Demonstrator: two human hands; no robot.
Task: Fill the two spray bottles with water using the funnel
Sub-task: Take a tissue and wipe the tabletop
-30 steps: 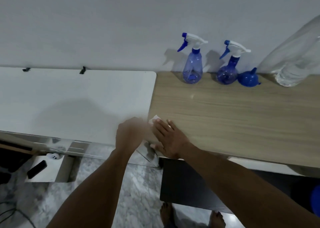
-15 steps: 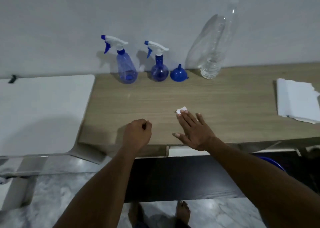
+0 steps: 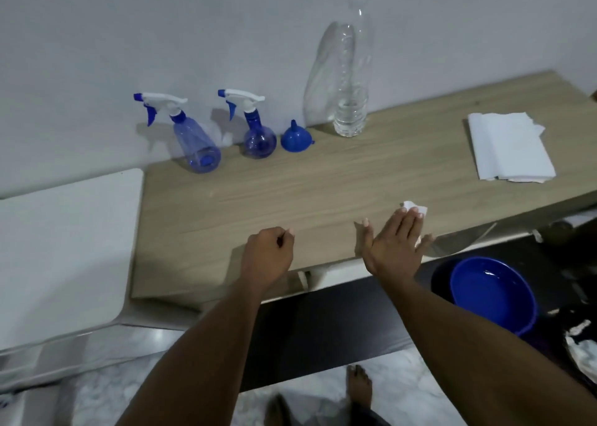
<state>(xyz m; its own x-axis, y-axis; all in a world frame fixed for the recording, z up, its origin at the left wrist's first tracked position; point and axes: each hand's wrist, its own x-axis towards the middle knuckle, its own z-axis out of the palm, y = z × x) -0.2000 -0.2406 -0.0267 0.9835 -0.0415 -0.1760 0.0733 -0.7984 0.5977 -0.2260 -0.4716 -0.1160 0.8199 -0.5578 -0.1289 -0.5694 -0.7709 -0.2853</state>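
Nearest, at the front edge of the wooden table [image 3: 323, 193], the left hand [image 3: 268, 254] is curled into a fist with nothing showing in it. The right hand [image 3: 395, 244] lies flat, fingers straight, pressing a small white tissue [image 3: 415, 206] onto the wood. Well beyond them, in a row against the wall, stand the cone-shaped spray bottle [image 3: 197, 144], the round spray bottle [image 3: 258, 138], the blue funnel [image 3: 294, 139] resting mouth-down with its spout up, and a tall clear water bottle [image 3: 350, 102] holding only a little water. Both spray bottles look empty, so they are likely light and easy to tip; gripping the body while twisting off the trigger head seems best. The funnel looks stiff and light, easily pinched by its spout. The water bottle's thin walls probably give under a squeeze, so a gentle hold around its middle suits it.
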